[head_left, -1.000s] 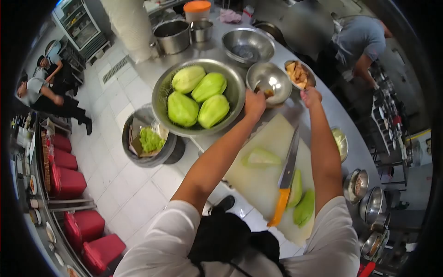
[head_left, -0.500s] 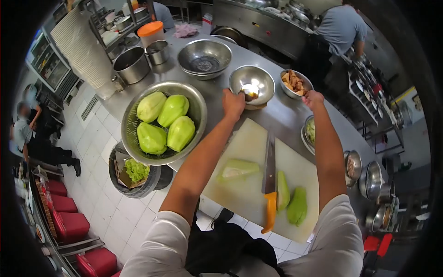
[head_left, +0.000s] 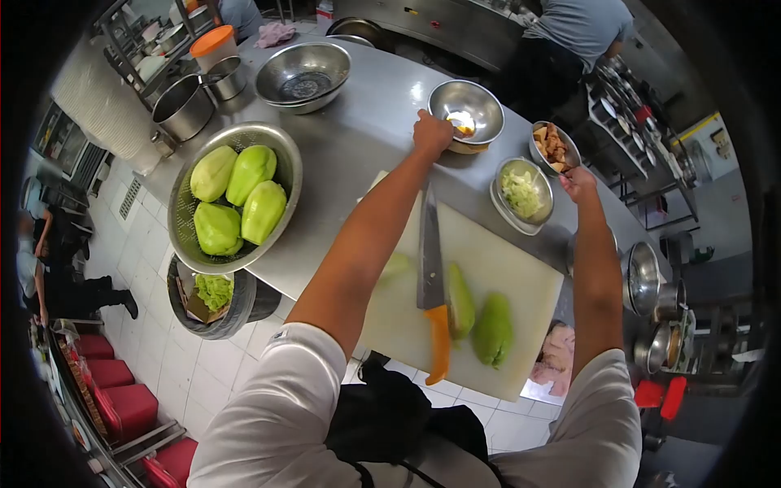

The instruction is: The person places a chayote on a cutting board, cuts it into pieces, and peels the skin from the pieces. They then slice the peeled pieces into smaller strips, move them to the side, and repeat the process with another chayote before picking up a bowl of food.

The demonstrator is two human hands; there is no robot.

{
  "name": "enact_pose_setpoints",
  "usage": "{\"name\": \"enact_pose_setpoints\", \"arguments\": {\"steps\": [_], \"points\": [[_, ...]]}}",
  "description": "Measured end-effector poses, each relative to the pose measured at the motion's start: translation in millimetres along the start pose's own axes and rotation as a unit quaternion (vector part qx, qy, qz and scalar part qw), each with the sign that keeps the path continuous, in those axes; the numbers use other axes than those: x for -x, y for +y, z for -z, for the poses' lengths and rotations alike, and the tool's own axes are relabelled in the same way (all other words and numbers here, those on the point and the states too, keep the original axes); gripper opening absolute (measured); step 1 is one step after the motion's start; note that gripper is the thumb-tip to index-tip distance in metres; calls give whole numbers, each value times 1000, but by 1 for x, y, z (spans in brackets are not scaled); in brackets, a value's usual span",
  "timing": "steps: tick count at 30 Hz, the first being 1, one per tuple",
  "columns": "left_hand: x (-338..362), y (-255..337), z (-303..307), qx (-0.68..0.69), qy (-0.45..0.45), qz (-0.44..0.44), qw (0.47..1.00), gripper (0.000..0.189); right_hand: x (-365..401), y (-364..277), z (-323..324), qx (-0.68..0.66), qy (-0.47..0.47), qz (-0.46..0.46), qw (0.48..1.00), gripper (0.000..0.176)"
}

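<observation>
Hands spread wide, arms extended over the table (head_left: pixel 370 134). Left hand (head_left: pixel 433 132) grips the near-left rim of a steel bowl (head_left: pixel 480 102), probably by the edge to stay clear of the yellow-brown matter at its bottom; a tan-edged thing shows under it, mostly hidden. Right hand (head_left: pixel 578 183) pinches the near rim of a smaller bowl (head_left: pixel 573 151) of brown chunks (head_left: pixel 551 148); whether this bowl is raised or resting, cannot tell. Rim holds presumably suffice for light, open vessels at arm's length. Between and nearer the body sits a bowl of shredded greens (head_left: pixel 519 193), untouched. Knife (head_left: pixel 429 268) lies flat on the board (head_left: pixel 508 268), handle towards the body, likely set down so that 2 hands are available and the grip is within easy reach. To its right, 2 green pieces (head_left: pixel 493 329); to its left, 1 paler piece, partly behind the left forearm. Colander (head_left: pixel 290 175) holds 4 gourds (head_left: pixel 252 175); perforated wall would let water drain. Bin (head_left: pixel 236 323) with green scraps (head_left: pixel 213 291) stands below the table edge, beside the colander, a spot that appears convenient for waste.
</observation>
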State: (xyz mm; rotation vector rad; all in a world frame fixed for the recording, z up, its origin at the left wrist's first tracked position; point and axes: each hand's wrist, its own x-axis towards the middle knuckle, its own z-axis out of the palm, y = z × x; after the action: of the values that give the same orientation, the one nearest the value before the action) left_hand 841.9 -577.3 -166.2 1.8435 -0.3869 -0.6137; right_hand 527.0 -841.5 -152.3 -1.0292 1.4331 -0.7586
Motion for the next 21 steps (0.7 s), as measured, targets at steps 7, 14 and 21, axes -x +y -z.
{"name": "enact_pose_setpoints", "arguments": {"steps": [7,14,21], "points": [[19,10,-51,-23,-56,-2,998,66,19,8,36,5,60,10,998,25],[57,28,-3,-122,-79,-113,983,82,76,-21,48,235,95,114,961,24],[133,36,140,-138,-86,-229,960,69,331,-2,15,152,-68,192,967,34]]}}
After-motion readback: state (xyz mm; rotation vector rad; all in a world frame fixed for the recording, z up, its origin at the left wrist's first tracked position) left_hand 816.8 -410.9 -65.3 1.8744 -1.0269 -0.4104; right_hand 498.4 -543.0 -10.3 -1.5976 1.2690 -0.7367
